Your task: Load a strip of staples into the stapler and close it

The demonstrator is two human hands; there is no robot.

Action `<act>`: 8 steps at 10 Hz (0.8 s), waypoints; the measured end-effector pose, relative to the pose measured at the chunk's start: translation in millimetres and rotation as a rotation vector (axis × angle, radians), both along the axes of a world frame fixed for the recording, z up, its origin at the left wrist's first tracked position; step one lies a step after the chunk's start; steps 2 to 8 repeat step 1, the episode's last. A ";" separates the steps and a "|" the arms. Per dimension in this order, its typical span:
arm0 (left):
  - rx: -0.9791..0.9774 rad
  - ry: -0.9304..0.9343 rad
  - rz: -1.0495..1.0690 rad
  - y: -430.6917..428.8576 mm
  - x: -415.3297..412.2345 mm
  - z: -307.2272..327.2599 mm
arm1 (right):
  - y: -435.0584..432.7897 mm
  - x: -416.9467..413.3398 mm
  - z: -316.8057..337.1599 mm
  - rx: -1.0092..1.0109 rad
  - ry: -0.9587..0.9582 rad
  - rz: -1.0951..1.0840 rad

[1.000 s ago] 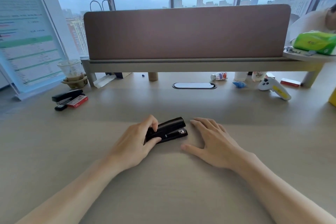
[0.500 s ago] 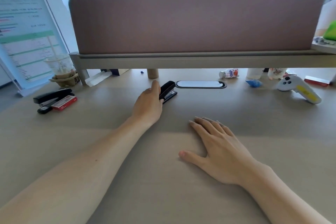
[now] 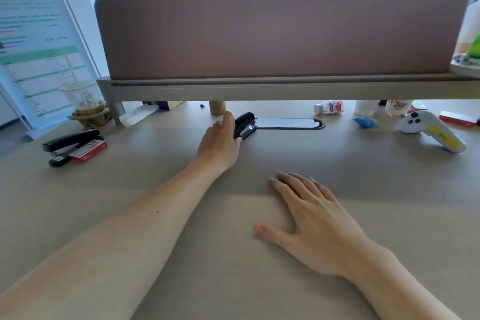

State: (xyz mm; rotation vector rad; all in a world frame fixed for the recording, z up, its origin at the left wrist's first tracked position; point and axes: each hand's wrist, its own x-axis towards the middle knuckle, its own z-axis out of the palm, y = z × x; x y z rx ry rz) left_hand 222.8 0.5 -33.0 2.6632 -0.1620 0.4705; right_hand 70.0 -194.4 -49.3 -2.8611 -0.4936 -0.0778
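At about nine o'clock on the desk (image 3: 78, 215), a second black stapler (image 3: 71, 141) lies beside a red staple box (image 3: 88, 150), the two touching. Just behind them, toward ten o'clock, a clear plastic cup (image 3: 82, 95) with a straw sits in a cardboard holder.

The person's left hand (image 3: 219, 144) is stretched forward to roughly twelve o'clock, its arm running diagonally from the lower left corner. Its fingers (image 3: 228, 122) curl over the near end of the black stapler (image 3: 244, 125), and the thumb tip shows against the stapler's lower side, so the hand wraps around it. The stapler looks closed, upper arm down on the base, and it lies at an angle on the desk, far end pointing toward one o'clock. That end is just beside, possibly touching, the left end of the oval cable cover (image 3: 287, 123) set in the desk surface. Above it runs the shelf edge with the brown divider panel (image 3: 272, 31).

The right hand (image 3: 317, 221) lies flat, palm down, on the desk at about four o'clock, well apart from the stapler. Its fingers (image 3: 298, 187) are extended and slightly spread, the thumb out to the side, holding nothing.

Farther toward two o'clock a small bottle (image 3: 328, 107) lies on its side, a blue wrapper (image 3: 366, 122) sits near it, and a white controller (image 3: 431, 131) with a yellow strip rests on the desk.
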 end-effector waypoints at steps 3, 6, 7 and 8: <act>0.025 -0.114 -0.107 12.0 -14.9 10.1 | 0.2 -2.4 3.6 -0.016 0.006 0.005; 0.025 -0.114 -0.107 12.0 -14.9 10.1 | 0.2 -2.4 3.6 -0.016 0.006 0.005; 0.025 -0.114 -0.107 12.0 -14.9 10.1 | 0.2 -2.4 3.6 -0.016 0.006 0.005; 0.025 -0.114 -0.107 12.0 -14.9 10.1 | 0.2 -2.4 3.6 -0.016 0.006 0.005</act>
